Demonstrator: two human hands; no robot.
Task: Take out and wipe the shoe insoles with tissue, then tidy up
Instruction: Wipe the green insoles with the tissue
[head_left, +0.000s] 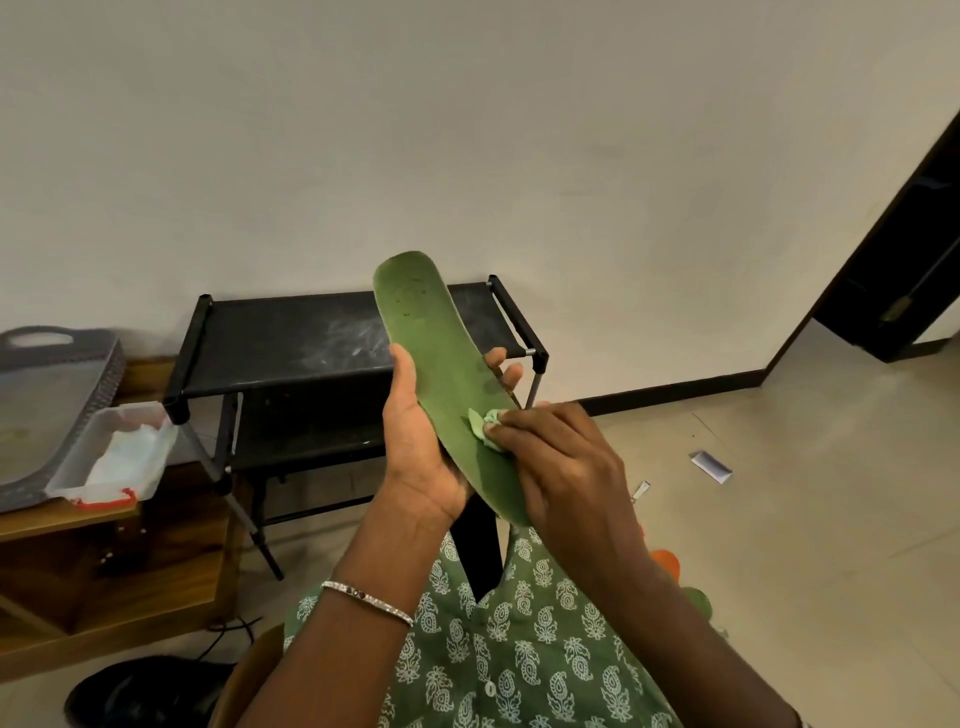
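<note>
The left hand (415, 452) holds a green insole (441, 358) up in front of the black shoe rack (291, 338), thumb along one edge and fingers (506, 366) curled round the other. The right hand (566, 467) pinches a wad of pale tissue (485, 422) in its curled fingertips and presses it on the insole's middle. A clear box (117, 460) sits near the wooden counter's (78, 525) right edge.

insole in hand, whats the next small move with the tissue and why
Probably slide the tissue up toward the toe end: the right hand presses it at the middle of the insole, the left hand holds that steady, and dark spots show near the toe.
</note>
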